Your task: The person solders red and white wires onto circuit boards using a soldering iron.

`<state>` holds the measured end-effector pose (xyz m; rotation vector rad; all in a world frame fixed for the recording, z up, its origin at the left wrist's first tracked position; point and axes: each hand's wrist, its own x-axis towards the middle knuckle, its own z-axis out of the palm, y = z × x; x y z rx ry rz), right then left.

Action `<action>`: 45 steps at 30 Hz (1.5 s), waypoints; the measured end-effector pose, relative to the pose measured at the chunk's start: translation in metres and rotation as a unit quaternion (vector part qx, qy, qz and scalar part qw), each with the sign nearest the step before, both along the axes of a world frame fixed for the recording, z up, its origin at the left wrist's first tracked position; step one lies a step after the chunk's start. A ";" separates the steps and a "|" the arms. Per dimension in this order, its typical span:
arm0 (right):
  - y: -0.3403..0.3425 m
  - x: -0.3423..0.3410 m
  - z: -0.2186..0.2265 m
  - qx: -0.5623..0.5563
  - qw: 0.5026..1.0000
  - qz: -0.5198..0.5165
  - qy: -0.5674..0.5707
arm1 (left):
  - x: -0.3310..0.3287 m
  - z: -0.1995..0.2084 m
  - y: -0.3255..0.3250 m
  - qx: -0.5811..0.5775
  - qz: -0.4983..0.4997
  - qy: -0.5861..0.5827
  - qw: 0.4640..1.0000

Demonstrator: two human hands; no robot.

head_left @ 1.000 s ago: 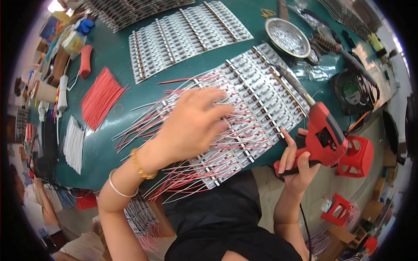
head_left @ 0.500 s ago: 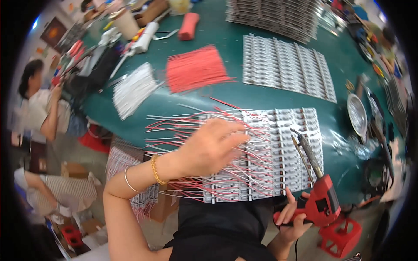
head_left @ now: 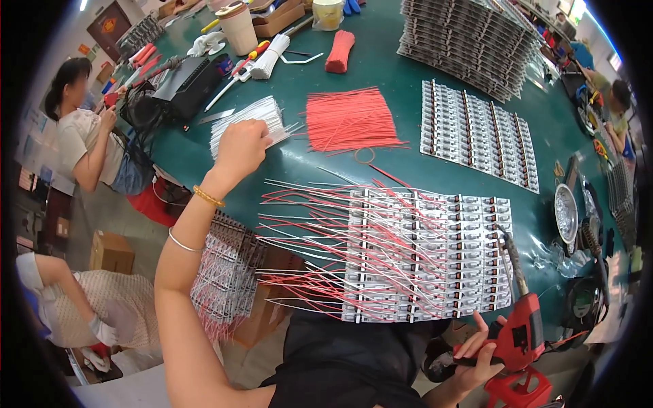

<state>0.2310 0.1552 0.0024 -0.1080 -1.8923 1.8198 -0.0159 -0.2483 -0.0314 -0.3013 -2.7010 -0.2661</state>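
My left hand (head_left: pixel 241 148) is curled over the near side of a pile of white wires (head_left: pixel 239 117), its fingertips hidden behind the knuckles. My right hand (head_left: pixel 479 357) is wrapped round the handle of a red soldering gun (head_left: pixel 520 333). The gun's thin metal tip points up over the right side of a panel of small circuit boards (head_left: pixel 469 265). Red and white wires (head_left: pixel 306 234) lie across this panel in rows, with loose ends sticking out past its left edge. Beyond the white pile's right side is a pile of red wires (head_left: pixel 350 119).
A second board panel (head_left: pixel 479 136) lies farther back, before a tall stack of panels (head_left: pixel 462 51). A metal dish (head_left: pixel 566 212) stands at right. Wired panels (head_left: pixel 224 275) hang low at left, beside a cardboard box (head_left: pixel 262 316). Another person (head_left: pixel 85 136) sits at left.
My left hand has moved from above the wired panel, up and left to the white wire pile. My right hand keeps the soldering gun near the panel's right side. The whole view has shifted.
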 end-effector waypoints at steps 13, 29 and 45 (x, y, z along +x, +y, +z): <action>0.048 0.010 0.035 0.111 0.990 -0.084 0.014 | 0.011 0.053 0.081 0.368 -0.090 -0.095 0.921; 0.054 -0.040 0.027 0.003 0.991 -0.095 -0.090 | -0.025 0.026 0.303 0.310 -0.268 -0.294 0.864; 0.041 -0.062 0.017 -0.024 0.981 -0.092 -0.167 | -0.032 0.016 0.299 0.329 -0.254 -0.354 0.838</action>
